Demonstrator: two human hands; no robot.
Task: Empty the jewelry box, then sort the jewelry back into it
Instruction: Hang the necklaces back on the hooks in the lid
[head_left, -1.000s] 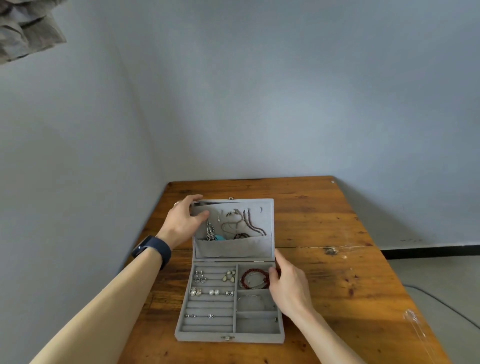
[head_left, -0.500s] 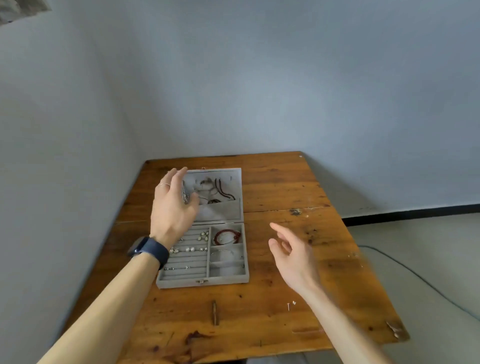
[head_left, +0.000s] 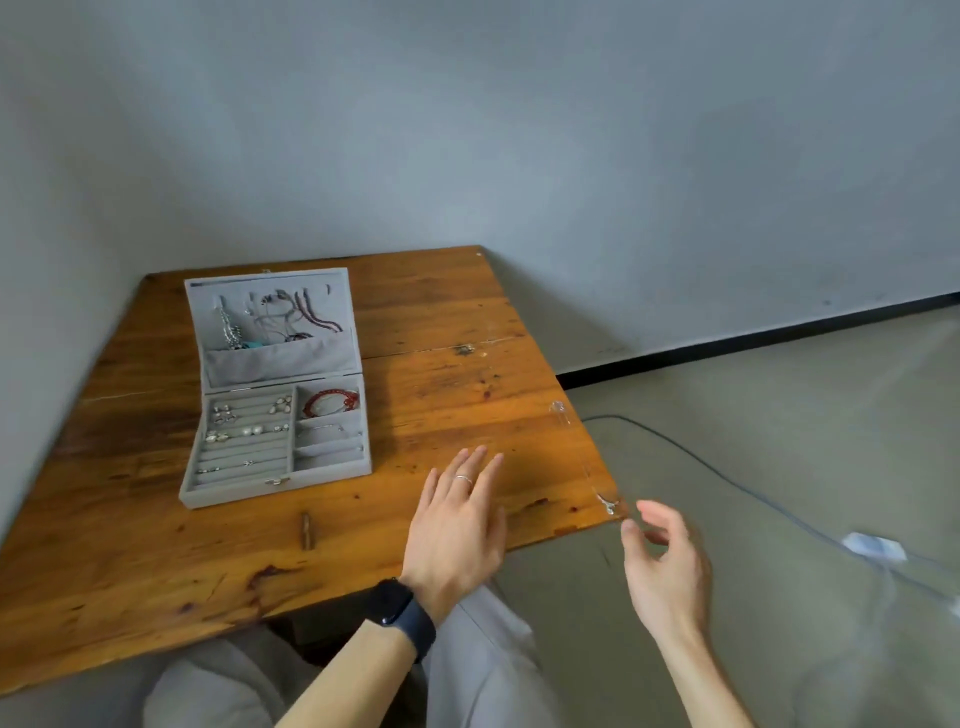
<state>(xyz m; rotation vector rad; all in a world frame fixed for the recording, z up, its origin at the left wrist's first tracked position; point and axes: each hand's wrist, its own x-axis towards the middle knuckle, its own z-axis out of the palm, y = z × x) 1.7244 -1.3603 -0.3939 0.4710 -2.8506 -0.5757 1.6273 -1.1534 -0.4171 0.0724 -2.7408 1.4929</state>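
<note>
Jewelry box (head_left: 223, 492) is sitting open on the far left part of the wooden table (head_left: 467, 395), its lid (head_left: 280, 359) leaning back toward the wall (head_left: 519, 130). Necklaces (head_left: 311, 312) are hanging inside the lid above a fabric pocket. In the box's tray, small earrings (head_left: 244, 430) are sitting in the slotted rows on the left side, a red bracelet (head_left: 332, 401) is lying in the rear right compartment, and a thin silver bracelet (head_left: 324, 428) is lying in the compartment just in front of that one. Just in front of the box, a short brown stick (head_left: 307, 530) is lying on the table. To the right of the box and nearer the person, the left hand (head_left: 457, 525) is hovering over the table with fingers straight and together, grasping nothing; it is wearing a ring (head_left: 464, 479), and a dark watch (head_left: 402, 618) is showing on its wrist. Farther right of the box, past the table's edge and over the floor (head_left: 779, 415), the right hand (head_left: 667, 566) is hanging with fingers loosely curled, released and holding nothing. Neither hand is touching the box.
</note>
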